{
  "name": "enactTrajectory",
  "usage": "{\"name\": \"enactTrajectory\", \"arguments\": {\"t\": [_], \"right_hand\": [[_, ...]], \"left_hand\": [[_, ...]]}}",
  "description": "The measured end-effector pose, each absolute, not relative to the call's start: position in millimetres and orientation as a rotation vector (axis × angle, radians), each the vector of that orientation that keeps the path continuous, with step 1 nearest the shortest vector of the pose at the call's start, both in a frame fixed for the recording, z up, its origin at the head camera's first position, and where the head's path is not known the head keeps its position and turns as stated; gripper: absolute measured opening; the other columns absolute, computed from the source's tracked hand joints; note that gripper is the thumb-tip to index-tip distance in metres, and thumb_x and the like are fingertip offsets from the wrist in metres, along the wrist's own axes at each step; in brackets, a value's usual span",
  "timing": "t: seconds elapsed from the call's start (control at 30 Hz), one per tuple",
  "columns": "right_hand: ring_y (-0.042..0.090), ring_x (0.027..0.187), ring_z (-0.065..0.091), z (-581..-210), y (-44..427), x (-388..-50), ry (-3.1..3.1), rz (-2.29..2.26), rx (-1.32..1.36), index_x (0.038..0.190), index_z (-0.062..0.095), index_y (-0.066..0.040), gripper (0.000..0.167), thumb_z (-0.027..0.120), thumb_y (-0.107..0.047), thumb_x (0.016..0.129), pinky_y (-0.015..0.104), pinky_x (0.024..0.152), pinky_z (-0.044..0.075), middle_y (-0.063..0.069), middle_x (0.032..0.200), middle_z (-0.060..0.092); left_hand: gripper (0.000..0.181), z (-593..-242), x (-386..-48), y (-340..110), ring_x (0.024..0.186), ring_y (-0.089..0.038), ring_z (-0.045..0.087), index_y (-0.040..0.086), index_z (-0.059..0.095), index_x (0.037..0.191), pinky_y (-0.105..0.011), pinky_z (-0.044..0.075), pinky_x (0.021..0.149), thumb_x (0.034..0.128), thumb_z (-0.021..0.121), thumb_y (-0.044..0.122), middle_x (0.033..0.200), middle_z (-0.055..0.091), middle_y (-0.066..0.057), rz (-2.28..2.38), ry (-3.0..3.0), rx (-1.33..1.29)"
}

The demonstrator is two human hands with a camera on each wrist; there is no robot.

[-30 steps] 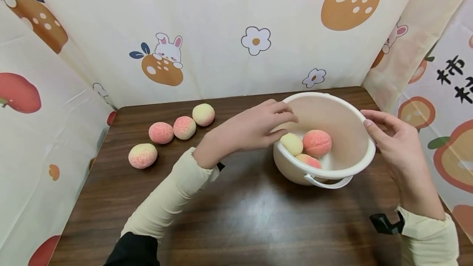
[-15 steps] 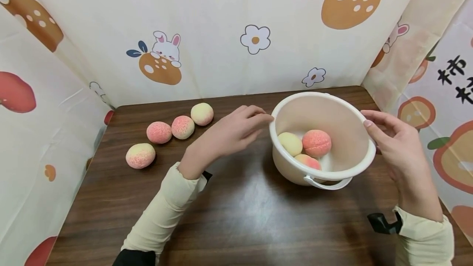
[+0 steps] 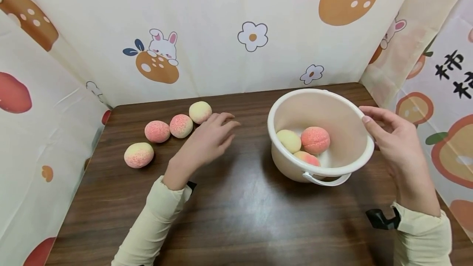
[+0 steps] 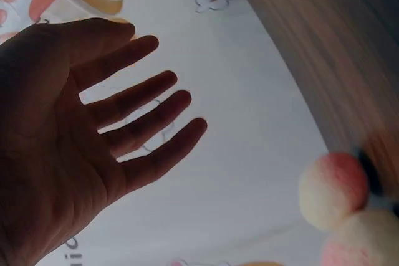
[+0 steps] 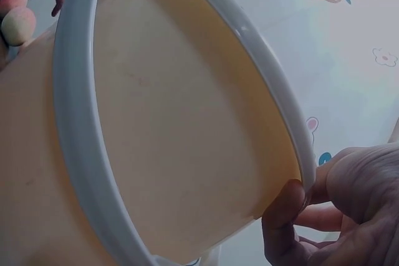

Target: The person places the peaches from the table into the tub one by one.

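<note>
A white bucket (image 3: 282, 165) stands tilted toward me on the right of the table. Inside lie a pale yellow peach (image 3: 289, 141), a pink peach (image 3: 315, 140) with a crease and a yellow-pink peach (image 3: 306, 158) partly hidden by the rim. My right hand (image 3: 400, 147) pinches the bucket's right rim between thumb and fingers, as the right wrist view shows at the rim (image 5: 290, 104). My left hand (image 3: 205, 141) holds nothing; its fingers are spread in the left wrist view. It is nearest a pale yellow peach (image 3: 200, 112), partly overlapping it from above.
Left of my left hand, a speckled pink peach (image 3: 181, 126), another pink peach (image 3: 157, 131) and a yellow-pink peach (image 3: 138, 155) lie on the brown table (image 3: 236, 225). A printed curtain (image 3: 214, 52) rises behind the table's back edge.
My left hand has moved left from above the bucket, past its rim, toward the loose peaches. My right hand stays at the bucket's right rim.
</note>
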State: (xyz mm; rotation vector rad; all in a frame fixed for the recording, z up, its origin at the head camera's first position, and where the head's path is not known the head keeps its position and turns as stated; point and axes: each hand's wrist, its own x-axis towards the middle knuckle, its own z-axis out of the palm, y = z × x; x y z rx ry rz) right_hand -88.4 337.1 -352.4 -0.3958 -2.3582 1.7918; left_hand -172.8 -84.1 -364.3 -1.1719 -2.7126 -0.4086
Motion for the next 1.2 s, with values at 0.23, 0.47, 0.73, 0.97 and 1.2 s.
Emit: {"name": "enactTrajectory", "arguments": {"t": [0.23,0.47,0.73,0.97,1.2], "right_hand": [[-0.001,0.077,0.07,-354.4,337.2,-88.3,-2.386,1.752,-0.398,0.138,0.064,-0.017,0.041,0.069,-0.031,0.1,0.022,0.057,0.059,-0.02,0.097,0.07],[0.0,0.076,0.07,-351.7,336.5,-91.8,-2.425,1.732,-0.402,0.138,0.064,-0.018,0.041,0.069,-0.032,0.1,0.024,0.056,0.059,-0.022,0.096,0.07],[-0.002,0.078,0.069,-353.5,339.6,-88.8,-2.51,1.638,-0.4,0.14,0.063,-0.021,0.04,0.066,-0.033,0.102,0.024,0.059,0.06,-0.023,0.1,0.067],[-0.001,0.078,0.07,-357.7,338.9,-87.3,-2.5,1.679,-0.394,0.138,0.063,-0.022,0.036,0.066,-0.03,0.102,0.024,0.059,0.06,-0.02,0.101,0.067],[-0.001,0.077,0.07,-354.7,340.9,-88.6,-2.409,1.756,-0.395,0.136,0.065,-0.021,0.034,0.067,-0.026,0.102,0.022,0.059,0.06,-0.017,0.098,0.068]], "left_hand": [[0.029,-375.6,-173.2,-110.6,0.126,-0.038,0.059,0.007,0.068,0.129,-0.052,0.054,0.101,0.1006,0.064,0.013,0.137,0.062,-0.016,-0.346,-2.798,-0.94],[0.031,-386.9,-175.1,-137.9,0.121,-0.044,0.061,0.003,0.068,0.127,-0.057,0.056,0.094,0.0972,0.066,0.011,0.13,0.065,-0.022,-0.276,-2.812,-0.782],[0.029,-395.9,-188.1,-163.6,0.119,-0.05,0.058,0.0,0.065,0.122,-0.061,0.057,0.083,0.0945,0.067,0.008,0.128,0.063,-0.027,-0.152,-2.842,-0.648],[0.031,-408.2,-198.7,-181.0,0.122,-0.051,0.056,0.001,0.063,0.121,-0.062,0.057,0.08,0.0915,0.068,0.009,0.128,0.06,-0.029,-0.076,-2.867,-0.681],[0.034,-419.7,-222.1,-187.5,0.129,-0.055,0.052,0.005,0.065,0.127,-0.066,0.055,0.091,0.0941,0.069,0.012,0.138,0.054,-0.033,-0.113,-2.887,-0.775]]}}
